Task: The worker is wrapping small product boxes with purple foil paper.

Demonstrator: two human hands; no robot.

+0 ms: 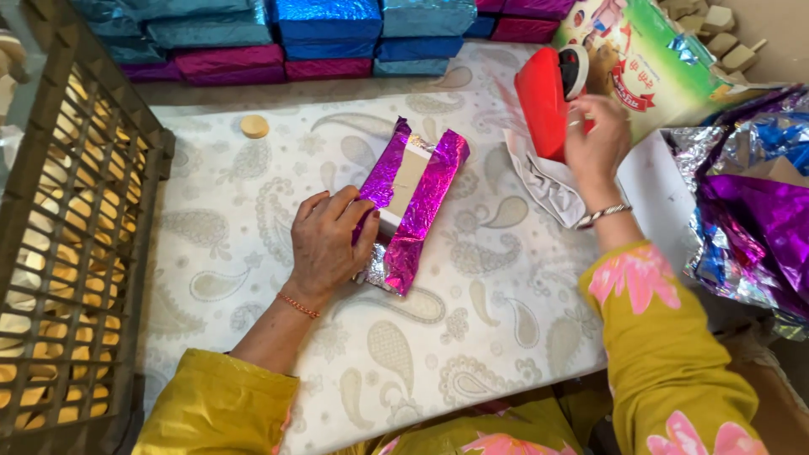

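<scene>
A small box half wrapped in shiny magenta foil (410,202) lies on the patterned cloth, its pale cardboard showing along the middle. My left hand (327,243) presses down on its near left side, fingers on the foil. My right hand (595,141) is raised at the upper right and grips a red tape dispenser (543,101) with a roll of tape at its top.
A brown plastic crate (80,244) with round pale pieces fills the left. Wrapped blue and magenta boxes (324,38) are stacked at the back. Loose foil sheets (754,202) pile up at the right. A small round wooden piece (254,126) lies on the cloth (472,329).
</scene>
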